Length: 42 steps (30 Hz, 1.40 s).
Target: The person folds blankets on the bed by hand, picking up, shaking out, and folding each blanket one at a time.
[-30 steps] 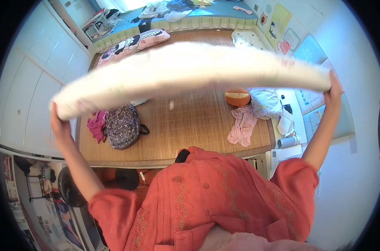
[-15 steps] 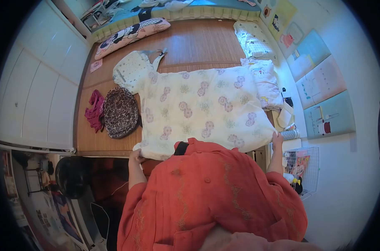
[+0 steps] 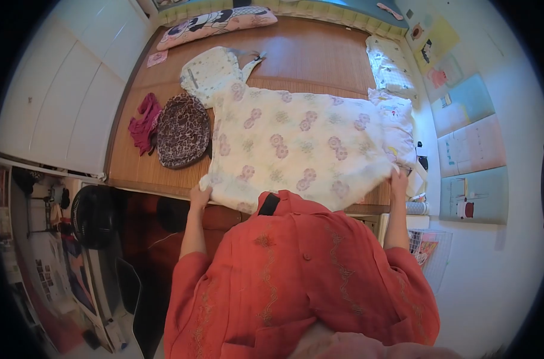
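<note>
A pale blanket with purple flower prints lies spread over the bed mat, its near edge lifted toward me. My left hand is closed on its near left corner. At the near right corner, my right hand grips the cloth with fingers closed. Beyond the blanket's far left corner lies a white patterned cloth bag with straps. A leopard-print cushion or bag rests just left of the blanket. The blanket's right edge meets a white printed pillow.
The woven bed mat carries a long pink pillow at the far side, a magenta cloth at left and another pillow at right. A black fan stands at lower left. A wire basket is at lower right.
Both hands keep hold of the blanket's near corners and have spread slightly farther apart, lifting the near edge. The whole view has shifted, so the bed sits higher and further right.
</note>
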Tool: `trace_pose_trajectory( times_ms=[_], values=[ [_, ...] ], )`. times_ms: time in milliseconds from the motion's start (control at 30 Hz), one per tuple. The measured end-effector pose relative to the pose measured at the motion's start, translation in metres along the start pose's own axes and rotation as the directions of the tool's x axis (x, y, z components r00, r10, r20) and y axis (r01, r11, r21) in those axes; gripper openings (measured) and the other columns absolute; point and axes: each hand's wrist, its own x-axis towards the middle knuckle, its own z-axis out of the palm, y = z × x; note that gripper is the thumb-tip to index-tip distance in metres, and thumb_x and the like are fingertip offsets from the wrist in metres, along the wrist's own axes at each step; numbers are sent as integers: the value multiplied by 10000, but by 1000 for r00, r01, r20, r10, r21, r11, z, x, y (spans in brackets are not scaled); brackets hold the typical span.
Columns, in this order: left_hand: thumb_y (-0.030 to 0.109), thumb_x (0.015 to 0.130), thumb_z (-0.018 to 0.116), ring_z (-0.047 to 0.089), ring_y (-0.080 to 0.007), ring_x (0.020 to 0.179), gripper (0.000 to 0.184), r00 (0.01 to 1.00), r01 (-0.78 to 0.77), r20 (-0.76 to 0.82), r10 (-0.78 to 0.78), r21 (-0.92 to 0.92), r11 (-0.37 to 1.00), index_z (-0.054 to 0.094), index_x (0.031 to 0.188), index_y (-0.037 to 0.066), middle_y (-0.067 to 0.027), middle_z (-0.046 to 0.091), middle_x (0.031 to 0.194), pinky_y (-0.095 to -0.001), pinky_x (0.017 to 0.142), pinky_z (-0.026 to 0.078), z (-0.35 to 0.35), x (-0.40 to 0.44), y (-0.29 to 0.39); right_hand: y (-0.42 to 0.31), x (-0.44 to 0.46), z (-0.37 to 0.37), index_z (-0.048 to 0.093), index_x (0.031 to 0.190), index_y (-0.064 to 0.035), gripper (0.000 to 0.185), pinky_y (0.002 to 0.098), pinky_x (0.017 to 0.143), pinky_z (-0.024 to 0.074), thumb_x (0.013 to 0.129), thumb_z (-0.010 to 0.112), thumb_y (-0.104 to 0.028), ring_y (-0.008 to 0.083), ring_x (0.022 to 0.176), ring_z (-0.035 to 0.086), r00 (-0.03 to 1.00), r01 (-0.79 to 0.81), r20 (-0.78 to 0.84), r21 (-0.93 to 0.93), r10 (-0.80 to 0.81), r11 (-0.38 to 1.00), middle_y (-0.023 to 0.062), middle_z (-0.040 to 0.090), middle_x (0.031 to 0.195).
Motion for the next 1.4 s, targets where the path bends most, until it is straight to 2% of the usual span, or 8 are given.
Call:
trace_pose_trajectory(
  times_ms=[167, 267, 433, 600, 1033, 1200, 1267, 1400],
  values=[
    [9, 695, 539, 561, -255, 1014, 527, 897, -433, -95, 433, 19, 901, 463, 1215, -26, -167, 568, 1115, -317, 845, 439, 33, -12, 32, -88, -21, 203, 579, 812, 26, 298, 350, 601, 432, 779, 599, -270, 204, 655, 543, 758, 597, 505, -284, -412, 750, 131, 602, 722],
    [-7, 707, 514, 546, -269, 1034, 497, 809, -585, -131, 573, -80, 807, 471, 1202, -24, -174, 561, 1126, -332, 843, 433, 55, -21, 44, -118, -117, 329, 537, 725, -4, 234, 384, 528, 415, 750, 604, -227, 227, 572, 528, 354, 730, 730, 174, -584, 660, 144, 559, 636],
    [9, 753, 511, 537, -233, 1036, 412, 815, -577, 143, 561, 114, 809, 499, 1165, -8, -139, 573, 1115, -328, 835, 429, 43, -25, 37, -105, -253, 422, 574, 750, 24, 214, 436, 679, 463, 696, 589, -182, 396, 756, 589, -65, 822, 958, 210, -278, 529, 241, 596, 761],
    [38, 811, 522, 535, -144, 984, 300, 982, 90, 186, -41, -263, 960, 534, 1110, 50, -66, 583, 1068, -291, 807, 435, 33, -31, 6, -83, -266, 419, 584, 761, 16, 206, 447, 683, 461, 715, 586, -185, 406, 768, 583, 31, 728, 960, 170, -279, 664, 240, 595, 757],
    [83, 836, 525, 514, -194, 1081, 422, 820, 547, 572, 15, -791, 275, 411, 1242, 55, -91, 496, 1206, -325, 829, 479, 10, -79, 47, -57, -266, 390, 541, 1078, -6, 355, 362, 751, 484, 811, 567, -238, 320, 883, 613, 9, 261, 996, 88, -94, 961, 181, 630, 945],
    [48, 779, 584, 603, -197, 919, 435, 884, 464, 271, -381, -610, 642, 467, 1197, 37, -76, 578, 1081, -302, 691, 532, 26, -29, 3, -6, -238, 345, 484, 1191, -23, 496, 375, 800, 472, 813, 585, -328, 327, 945, 599, 228, 180, 972, -98, 55, 979, 177, 604, 1050],
    [31, 770, 580, 603, -206, 918, 435, 899, 426, 252, -358, -690, 585, 472, 1191, 32, -80, 576, 1088, -314, 700, 537, 25, -29, 23, 62, -218, 305, 491, 1183, -4, 578, 395, 824, 458, 788, 599, -412, 334, 969, 582, 429, 611, 887, -143, -173, 779, 192, 593, 1062],
    [37, 773, 572, 577, -231, 978, 448, 909, 416, 317, -270, -714, 563, 449, 1203, 13, -96, 565, 1112, -353, 776, 507, 31, -36, 64, 147, -197, 236, 501, 1189, -4, 708, 409, 873, 425, 759, 570, -562, 309, 1043, 546, 523, 161, 639, -724, 565, 670, 184, 569, 1138]
  ],
)
